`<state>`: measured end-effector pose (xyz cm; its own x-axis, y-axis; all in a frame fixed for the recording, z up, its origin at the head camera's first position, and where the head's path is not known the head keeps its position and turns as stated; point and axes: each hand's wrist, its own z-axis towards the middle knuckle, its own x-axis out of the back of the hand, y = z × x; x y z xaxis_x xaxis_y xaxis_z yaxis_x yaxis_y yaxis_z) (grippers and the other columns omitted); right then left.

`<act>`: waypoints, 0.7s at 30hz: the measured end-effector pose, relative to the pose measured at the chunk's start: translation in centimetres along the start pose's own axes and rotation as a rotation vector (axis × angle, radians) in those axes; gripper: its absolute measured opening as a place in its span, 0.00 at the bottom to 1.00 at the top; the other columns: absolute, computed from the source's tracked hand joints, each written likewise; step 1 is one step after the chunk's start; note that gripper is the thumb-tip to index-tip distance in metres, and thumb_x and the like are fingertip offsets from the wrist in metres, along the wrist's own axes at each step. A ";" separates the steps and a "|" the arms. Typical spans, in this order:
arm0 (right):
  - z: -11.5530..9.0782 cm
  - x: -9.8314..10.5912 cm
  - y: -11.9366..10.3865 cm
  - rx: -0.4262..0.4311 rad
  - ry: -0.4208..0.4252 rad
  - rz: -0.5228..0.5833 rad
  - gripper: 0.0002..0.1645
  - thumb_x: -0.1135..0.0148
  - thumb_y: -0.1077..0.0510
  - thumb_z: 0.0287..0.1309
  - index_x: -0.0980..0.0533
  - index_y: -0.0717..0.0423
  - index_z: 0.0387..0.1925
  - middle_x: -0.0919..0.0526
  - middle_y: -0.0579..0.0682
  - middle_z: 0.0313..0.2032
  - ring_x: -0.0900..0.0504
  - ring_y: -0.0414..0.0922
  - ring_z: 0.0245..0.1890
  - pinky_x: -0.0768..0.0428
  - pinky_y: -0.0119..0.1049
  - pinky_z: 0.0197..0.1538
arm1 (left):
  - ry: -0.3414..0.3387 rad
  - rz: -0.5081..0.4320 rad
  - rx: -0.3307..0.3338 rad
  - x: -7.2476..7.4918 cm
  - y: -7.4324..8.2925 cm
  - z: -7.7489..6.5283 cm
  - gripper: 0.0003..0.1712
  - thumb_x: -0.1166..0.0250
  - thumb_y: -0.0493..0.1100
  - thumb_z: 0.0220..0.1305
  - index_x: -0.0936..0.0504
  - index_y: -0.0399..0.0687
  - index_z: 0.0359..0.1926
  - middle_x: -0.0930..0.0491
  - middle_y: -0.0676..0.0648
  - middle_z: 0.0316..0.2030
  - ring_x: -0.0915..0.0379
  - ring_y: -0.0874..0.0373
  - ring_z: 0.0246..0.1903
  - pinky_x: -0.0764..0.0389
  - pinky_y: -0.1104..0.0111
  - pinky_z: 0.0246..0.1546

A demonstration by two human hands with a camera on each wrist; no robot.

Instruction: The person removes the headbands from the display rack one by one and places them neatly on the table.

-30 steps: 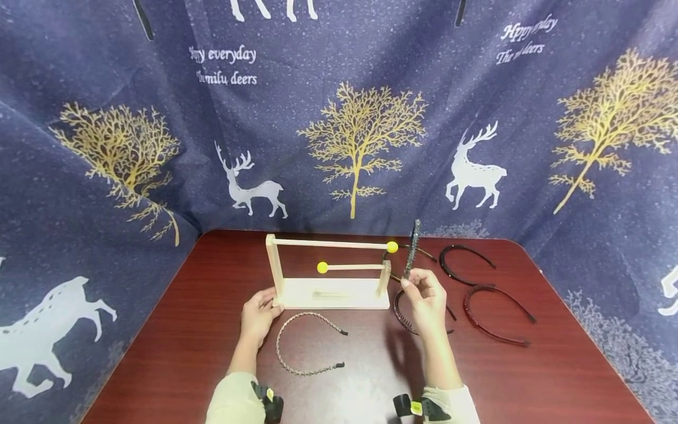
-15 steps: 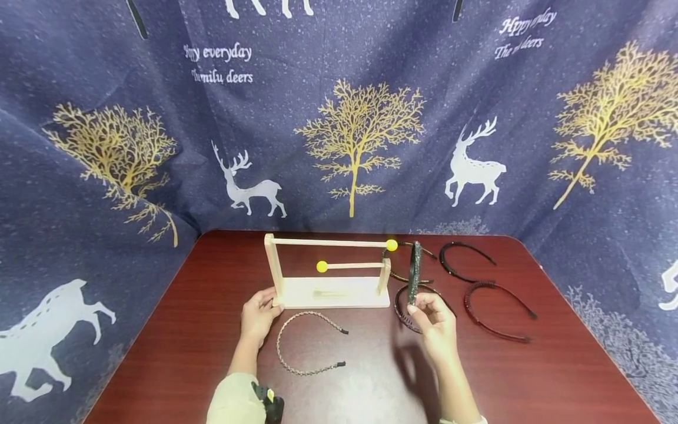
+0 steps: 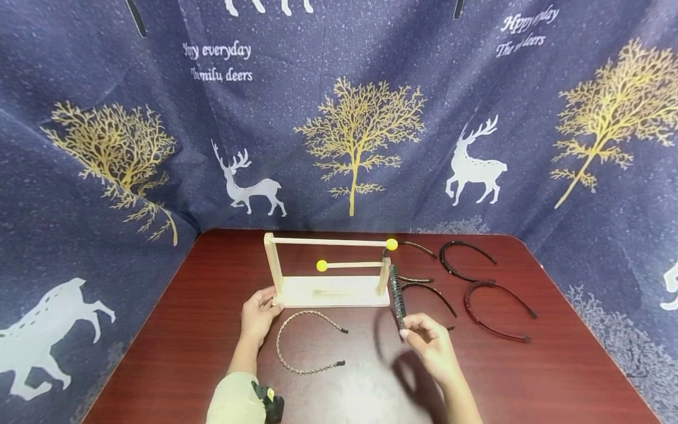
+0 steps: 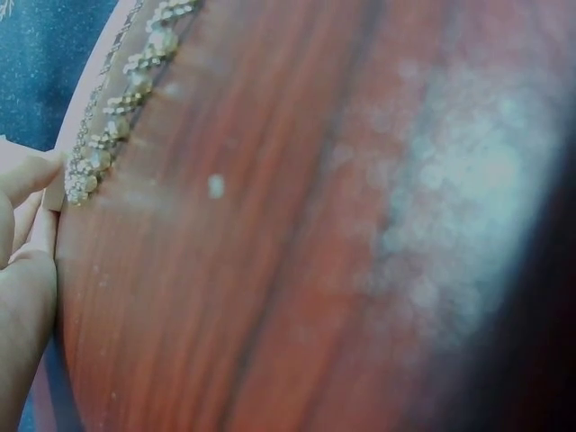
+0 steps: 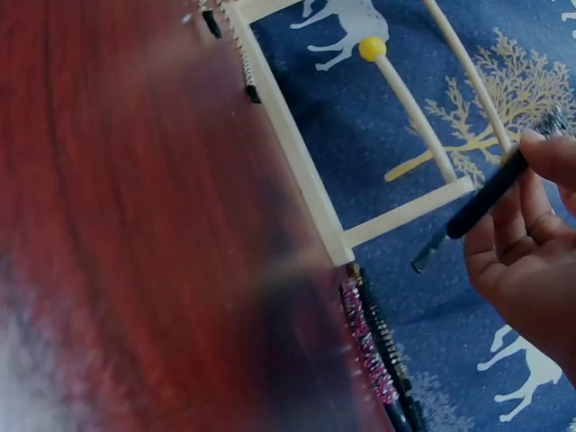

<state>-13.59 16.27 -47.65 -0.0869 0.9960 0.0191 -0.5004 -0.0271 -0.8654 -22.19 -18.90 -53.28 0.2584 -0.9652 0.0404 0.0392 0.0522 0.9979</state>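
Note:
My right hand pinches a dark glittery headband near its lower end, between thumb and fingers. The headband is raised above the table, edge-on to the head view, just right of a pale wooden stand. Two horizontal rods on the stand end in yellow balls: the upper ball points right, the lower ball left. At the stand's left end, my left hand grips the base by the post. A beaded pale headband lies in front of the stand, near that hand.
On the right side of the table lie a black headband, a red headband and a gold-and-dark headband. A dark headband is partly hidden behind the right hand. A blue printed cloth hangs behind the table.
My right hand has come down and nearer to me, and the dark headband has swung left toward the stand's right end. The left hand and the stand stay put.

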 end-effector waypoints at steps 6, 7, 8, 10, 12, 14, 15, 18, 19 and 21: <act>-0.8 0.2 0.7 -0.028 -0.168 -0.087 0.11 0.42 0.78 0.48 0.25 0.68 0.34 0.21 0.57 0.29 0.24 0.40 0.31 0.21 0.29 0.32 | -0.002 0.019 0.013 0.0 0.1 0.0 0.28 0.35 0.21 0.47 0.26 0.31 0.53 0.25 0.31 0.49 0.32 0.46 0.55 0.29 0.70 0.54; -0.9 0.2 0.7 -0.032 -0.194 -0.114 0.11 0.42 0.78 0.48 0.24 0.67 0.34 0.21 0.58 0.30 0.23 0.40 0.31 0.21 0.30 0.33 | -0.002 0.021 0.012 0.0 0.1 0.0 0.28 0.35 0.21 0.47 0.26 0.31 0.53 0.26 0.31 0.50 0.32 0.46 0.55 0.29 0.70 0.54; -1.0 0.2 0.9 -0.039 -0.217 -0.145 0.11 0.41 0.77 0.48 0.24 0.65 0.34 0.21 0.58 0.30 0.23 0.40 0.31 0.21 0.31 0.33 | -0.002 0.021 0.011 0.0 0.1 0.0 0.28 0.35 0.21 0.47 0.26 0.31 0.53 0.26 0.31 0.50 0.32 0.46 0.55 0.29 0.70 0.54; -1.1 0.2 1.0 -0.065 -0.265 -0.183 0.11 0.40 0.75 0.48 0.23 0.63 0.35 0.20 0.57 0.30 0.23 0.41 0.30 0.20 0.31 0.33 | -0.004 0.020 0.008 0.0 0.1 0.0 0.28 0.36 0.21 0.47 0.26 0.30 0.53 0.26 0.30 0.50 0.33 0.45 0.56 0.29 0.70 0.54; -1.3 0.3 1.3 -0.093 -0.321 -0.197 0.11 0.40 0.75 0.49 0.23 0.62 0.35 0.20 0.55 0.30 0.23 0.40 0.31 0.20 0.32 0.34 | -0.002 0.020 0.011 0.0 0.1 0.0 0.28 0.35 0.21 0.47 0.26 0.31 0.53 0.26 0.31 0.50 0.32 0.46 0.56 0.29 0.71 0.54; -1.5 0.5 1.5 -0.118 -0.378 -0.204 0.08 0.40 0.73 0.50 0.23 0.63 0.34 0.20 0.54 0.28 0.23 0.38 0.29 0.20 0.32 0.32 | -0.001 0.028 0.013 -0.1 0.1 0.0 0.28 0.35 0.21 0.47 0.26 0.32 0.53 0.25 0.31 0.50 0.32 0.47 0.55 0.28 0.72 0.53; -1.5 0.5 1.6 -0.133 -0.407 -0.197 0.08 0.40 0.72 0.51 0.23 0.63 0.34 0.20 0.55 0.27 0.23 0.38 0.29 0.20 0.32 0.32 | -0.001 0.033 0.013 -0.1 0.0 0.0 0.28 0.35 0.21 0.47 0.26 0.32 0.53 0.25 0.32 0.50 0.32 0.47 0.55 0.29 0.72 0.53; -1.6 0.7 1.7 -0.163 -0.484 -0.187 0.06 0.40 0.71 0.52 0.23 0.65 0.34 0.20 0.55 0.26 0.24 0.36 0.29 0.21 0.31 0.32 | 0.002 0.042 0.015 0.0 0.0 -0.1 0.28 0.35 0.22 0.47 0.25 0.33 0.53 0.25 0.32 0.50 0.32 0.48 0.55 0.29 0.74 0.53; -1.6 0.8 1.8 -0.175 -0.503 -0.181 0.06 0.40 0.71 0.52 0.23 0.66 0.34 0.20 0.55 0.26 0.24 0.35 0.29 0.21 0.31 0.32 | 0.001 0.045 0.014 0.0 0.0 -0.1 0.28 0.35 0.22 0.47 0.25 0.33 0.53 0.25 0.32 0.50 0.32 0.48 0.55 0.29 0.74 0.53; -1.6 0.9 1.9 -0.197 -0.535 -0.167 0.06 0.41 0.71 0.51 0.23 0.67 0.34 0.20 0.57 0.26 0.24 0.35 0.29 0.21 0.30 0.31 | 0.000 0.048 0.013 0.0 0.0 -0.1 0.28 0.35 0.22 0.47 0.26 0.33 0.53 0.25 0.32 0.50 0.32 0.48 0.55 0.29 0.74 0.53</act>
<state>-13.25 17.26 -50.04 -0.4690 0.8028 0.3682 -0.3793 0.1934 -0.9048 -22.08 -18.82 -53.29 0.2595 -0.9617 0.0881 0.0140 0.0950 0.9954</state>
